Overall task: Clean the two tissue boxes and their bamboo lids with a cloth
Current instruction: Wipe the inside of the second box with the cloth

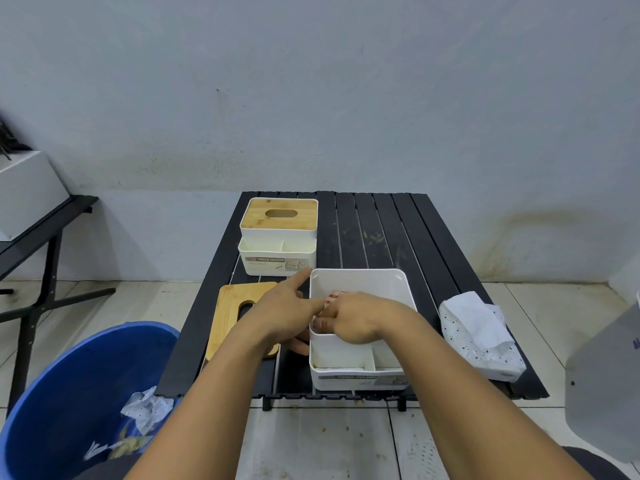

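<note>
An open white tissue box (360,282) stands near the front of the black slatted table (381,230). My right hand (349,317) is inside it, fingers curled round a red-and-white cloth (331,296) against the box's left wall. My left hand (280,313) holds the box's left wall from outside, index finger stretched out. The box's bamboo lid (232,313) lies flat on the table to the left, partly under my left arm. A second white tissue box (278,252), with its bamboo lid (280,213) on, stands at the back left.
A crumpled white speckled tissue pack (481,334) lies at the table's right edge. A blue bin (69,386) with scraps of paper stands on the floor at the front left. Another black table (41,230) with a white box stands at the far left.
</note>
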Action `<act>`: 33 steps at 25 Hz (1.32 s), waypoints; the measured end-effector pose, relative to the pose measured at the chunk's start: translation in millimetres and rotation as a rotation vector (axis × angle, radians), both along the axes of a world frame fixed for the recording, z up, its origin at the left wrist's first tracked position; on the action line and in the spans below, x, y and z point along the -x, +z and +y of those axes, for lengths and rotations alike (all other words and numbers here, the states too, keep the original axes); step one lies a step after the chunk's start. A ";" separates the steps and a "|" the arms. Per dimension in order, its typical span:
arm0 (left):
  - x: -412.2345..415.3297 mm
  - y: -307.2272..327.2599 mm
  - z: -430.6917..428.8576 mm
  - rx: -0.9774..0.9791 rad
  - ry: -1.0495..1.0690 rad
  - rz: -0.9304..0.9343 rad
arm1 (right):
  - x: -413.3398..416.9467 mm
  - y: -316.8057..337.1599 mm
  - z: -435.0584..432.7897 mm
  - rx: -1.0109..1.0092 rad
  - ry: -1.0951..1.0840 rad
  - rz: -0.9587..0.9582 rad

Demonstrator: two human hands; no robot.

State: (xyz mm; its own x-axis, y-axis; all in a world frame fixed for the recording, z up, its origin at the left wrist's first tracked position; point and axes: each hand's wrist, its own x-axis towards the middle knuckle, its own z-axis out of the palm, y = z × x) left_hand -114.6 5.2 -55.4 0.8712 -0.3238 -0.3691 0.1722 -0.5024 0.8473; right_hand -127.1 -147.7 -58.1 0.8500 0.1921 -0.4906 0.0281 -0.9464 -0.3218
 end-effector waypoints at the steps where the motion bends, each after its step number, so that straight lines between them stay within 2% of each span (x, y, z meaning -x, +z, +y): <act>1: 0.0 -0.7 -0.5 -0.004 0.003 -0.006 | -3.3 -4.8 -0.4 0.002 -0.016 0.049; 3: -0.4 -2.6 0.1 -0.016 0.012 -0.007 | -10.0 -16.2 -2.0 0.072 -0.065 0.055; 6: -1.8 -4.8 -0.4 -0.040 0.008 -0.019 | -18.5 -33.6 -13.2 0.121 -0.258 0.020; 10: -3.5 -6.3 -1.2 -0.043 0.013 -0.019 | -17.0 -34.2 -15.1 0.084 -0.350 -0.022; 13: -5.5 -6.7 -1.8 -0.048 0.045 -0.022 | -10.3 -32.1 -12.5 0.036 -0.471 -0.212; 16: -7.2 -6.8 -0.3 -0.044 0.071 -0.027 | 0.0 -23.0 -6.7 -0.001 -0.609 -0.510; 18: -8.7 -6.6 1.8 -0.054 0.085 -0.028 | 1.8 -15.8 -7.8 -0.015 -0.643 -0.597; 20: -9.3 -6.6 3.3 -0.065 0.088 -0.025 | 0.1 -16.0 -9.2 0.014 -0.584 -0.508; 23: -8.0 -6.7 2.1 -0.068 0.075 -0.018 | -11.9 -26.0 -15.9 0.137 -0.323 -0.271; 25: -6.5 -6.3 0.9 -0.065 0.062 -0.008 | -17.1 -25.0 -16.4 0.094 -0.214 -0.072; 27: -5.3 -6.1 0.9 -0.057 0.054 0.000 | -19.7 -22.7 -18.0 0.053 -0.190 0.016; 29: -5.0 -5.2 1.3 -0.043 0.054 0.004 | -22.2 -26.4 -20.7 0.049 -0.252 -0.019; 33: -2.4 -1.5 1.5 -0.050 0.050 0.008 | -8.8 -29.8 -20.7 0.121 -0.446 -0.373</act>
State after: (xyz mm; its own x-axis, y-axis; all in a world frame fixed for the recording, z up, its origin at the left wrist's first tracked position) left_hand -112.1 6.7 -57.0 0.8827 -0.2610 -0.3908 0.2046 -0.5351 0.8197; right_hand -118.4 -168.4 -87.8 0.9548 -0.2622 -0.1398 -0.2907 -0.9220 -0.2558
